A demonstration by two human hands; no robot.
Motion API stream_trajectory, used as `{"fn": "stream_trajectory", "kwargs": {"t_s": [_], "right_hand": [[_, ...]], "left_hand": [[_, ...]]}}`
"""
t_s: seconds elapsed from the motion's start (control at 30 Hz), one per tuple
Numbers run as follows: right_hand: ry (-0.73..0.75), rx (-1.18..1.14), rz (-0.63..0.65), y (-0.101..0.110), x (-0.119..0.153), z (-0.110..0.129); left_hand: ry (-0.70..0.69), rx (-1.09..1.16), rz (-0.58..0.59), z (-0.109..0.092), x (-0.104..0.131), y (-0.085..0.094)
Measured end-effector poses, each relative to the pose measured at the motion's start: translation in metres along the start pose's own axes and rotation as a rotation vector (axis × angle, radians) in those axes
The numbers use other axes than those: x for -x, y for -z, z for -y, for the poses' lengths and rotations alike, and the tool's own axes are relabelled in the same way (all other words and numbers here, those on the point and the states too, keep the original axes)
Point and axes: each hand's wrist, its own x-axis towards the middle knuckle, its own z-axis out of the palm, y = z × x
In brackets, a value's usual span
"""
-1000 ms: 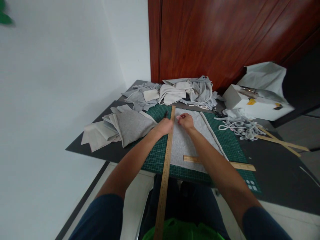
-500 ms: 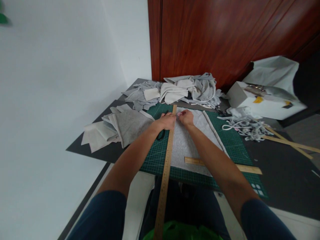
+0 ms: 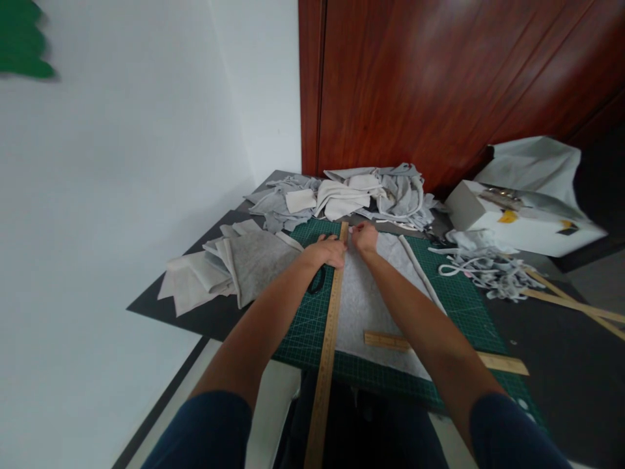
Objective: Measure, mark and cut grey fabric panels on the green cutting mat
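Observation:
My left hand (image 3: 333, 253) presses a long wooden ruler (image 3: 329, 326) down along the left edge of a grey fabric piece (image 3: 361, 306). The ruler runs toward me past the table's front edge. My right hand (image 3: 364, 238) is closed in a pinch near the ruler's far end, at the fabric's top edge. Between its fingertips a small pale pinkish piece shows, perhaps tailor's chalk. A shorter wooden ruler (image 3: 385, 340) lies across the lower fabric, partly under my right forearm. Black scissors (image 3: 318, 280) lie beside the long ruler, partly hidden by my left hand.
A green cutting mat (image 3: 297, 332) lies under the fabric. Folded grey fabric pieces (image 3: 258, 257) rest at left, and a heap of scraps (image 3: 346, 195) at the back. Right of the mat are tangled strips (image 3: 502, 277), crossed wooden sticks (image 3: 576, 301) and a white box (image 3: 532, 228).
My right hand has moved slightly away from me toward the ruler's far end. My left hand stays on the ruler. The whole view has shifted, with the table lower in it.

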Motion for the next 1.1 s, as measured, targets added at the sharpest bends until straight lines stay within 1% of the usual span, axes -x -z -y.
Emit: {"fn": "stream_trajectory", "kwargs": {"t_s": [0.13,0.27,0.4,0.57,0.93,1.1], "right_hand": [[-0.032,0.021,-0.018,-0.008,-0.002,0.006],[-0.001,0.044,0.015,-0.010,0.002,0.009],[-0.001,0.095,0.059,-0.011,0.005,0.010],[0.017,0.115,0.093,-0.010,-0.001,0.009],[0.087,0.138,0.072,-0.013,-0.013,0.013],[0.079,0.154,0.104,-0.011,-0.010,0.008]], "left_hand": [[0.004,0.017,-0.029,0.000,0.003,-0.002],[0.028,0.026,-0.048,0.002,0.004,-0.004],[0.031,0.021,-0.049,0.003,0.004,-0.005],[0.039,0.027,-0.050,0.003,0.003,-0.005],[0.017,0.079,-0.056,0.003,0.006,-0.010],[0.019,0.097,-0.044,0.004,0.004,-0.011]]}}
